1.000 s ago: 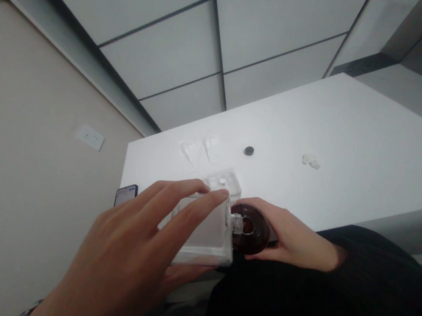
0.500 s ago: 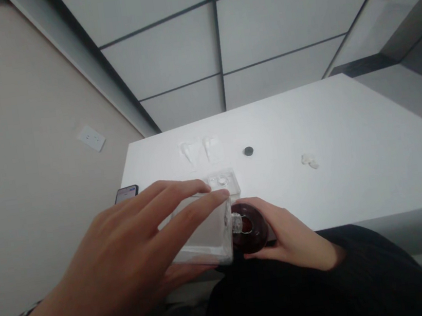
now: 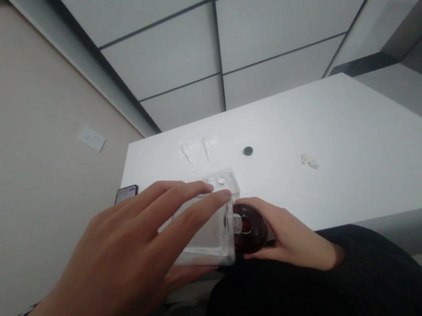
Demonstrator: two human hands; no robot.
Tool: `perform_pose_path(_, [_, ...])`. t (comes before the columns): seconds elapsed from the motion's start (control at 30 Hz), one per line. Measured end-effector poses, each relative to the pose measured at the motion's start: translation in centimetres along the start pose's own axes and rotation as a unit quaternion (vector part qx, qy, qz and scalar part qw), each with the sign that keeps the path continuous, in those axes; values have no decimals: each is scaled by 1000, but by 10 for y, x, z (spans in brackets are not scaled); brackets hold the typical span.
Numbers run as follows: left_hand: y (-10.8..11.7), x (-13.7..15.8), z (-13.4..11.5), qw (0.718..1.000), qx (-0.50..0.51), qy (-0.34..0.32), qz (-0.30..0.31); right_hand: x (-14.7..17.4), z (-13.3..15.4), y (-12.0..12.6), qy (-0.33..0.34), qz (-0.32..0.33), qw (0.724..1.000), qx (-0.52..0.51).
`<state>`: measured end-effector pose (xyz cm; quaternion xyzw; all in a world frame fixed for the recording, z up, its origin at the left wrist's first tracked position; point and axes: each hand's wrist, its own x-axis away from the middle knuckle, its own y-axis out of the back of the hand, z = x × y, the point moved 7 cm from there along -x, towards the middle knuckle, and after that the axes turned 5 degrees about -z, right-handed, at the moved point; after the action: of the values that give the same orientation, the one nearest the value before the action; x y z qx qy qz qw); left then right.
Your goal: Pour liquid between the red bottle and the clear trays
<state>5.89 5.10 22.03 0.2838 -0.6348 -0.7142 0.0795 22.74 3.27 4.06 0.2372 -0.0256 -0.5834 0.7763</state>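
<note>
My left hand (image 3: pixel 140 240) is wrapped round a clear square bottle (image 3: pixel 209 236), tipped on its side so that its threaded neck points right. That neck meets the open mouth of a dark brown round bottle (image 3: pixel 258 229). My right hand (image 3: pixel 289 233) grips the brown bottle from its right side, fingers behind and thumb in front. Whether liquid is running between the two necks I cannot tell. Just beyond the tilted bottle stands a second clear square bottle (image 3: pixel 227 179) with its round opening facing up.
Two white pump heads (image 3: pixel 207 149) in clear wrapping lie at the back of the white table (image 3: pixel 352 170). A dark round cap (image 3: pixel 248 151) and a crumpled whitish scrap (image 3: pixel 309 160) lie further right. A phone (image 3: pixel 126 193) rests at the left edge, near the wall.
The clear bottle in my left hand has shifted very slightly to the right, its neck a touch further over the brown bottle's mouth. My right hand holds still.
</note>
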Motion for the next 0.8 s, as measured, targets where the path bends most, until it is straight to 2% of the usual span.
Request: perform_pose_path(0.8, [0,3,-4,1000,7,2,-9,0,2,2,8,-5,1000,4])
